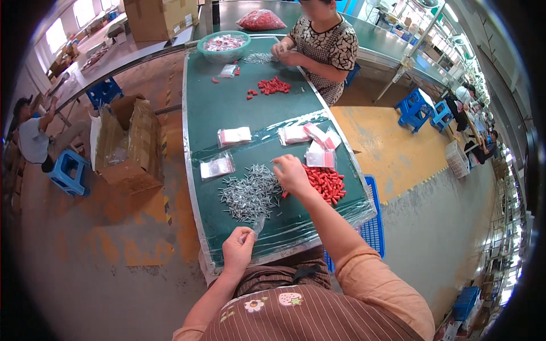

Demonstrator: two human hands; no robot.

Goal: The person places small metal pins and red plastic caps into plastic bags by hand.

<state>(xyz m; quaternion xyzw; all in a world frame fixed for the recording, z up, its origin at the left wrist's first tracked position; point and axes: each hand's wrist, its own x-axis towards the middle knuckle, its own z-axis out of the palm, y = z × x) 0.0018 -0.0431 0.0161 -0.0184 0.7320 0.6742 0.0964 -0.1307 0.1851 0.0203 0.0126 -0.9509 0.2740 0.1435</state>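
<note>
Screws [248,193] — two heaps (one nearby)

two screw piles [247,196], two red plug piles [327,186], one green basin [225,57], one large red-filled bag [261,20]

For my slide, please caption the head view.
Left hand holding a clear bag; right hand near silvery screws and red plugs, on green table.

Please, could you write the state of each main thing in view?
Left hand: closed, pinching
Small clear bag: held, contents unclear
Right hand: fingers bent, grip unclear
Grey screw-like pieces: loose, heaped
Red pieces: loose, heaped
Flat packets: lying in groups
Green basin: filled
Floor cardboard box: open
</note>
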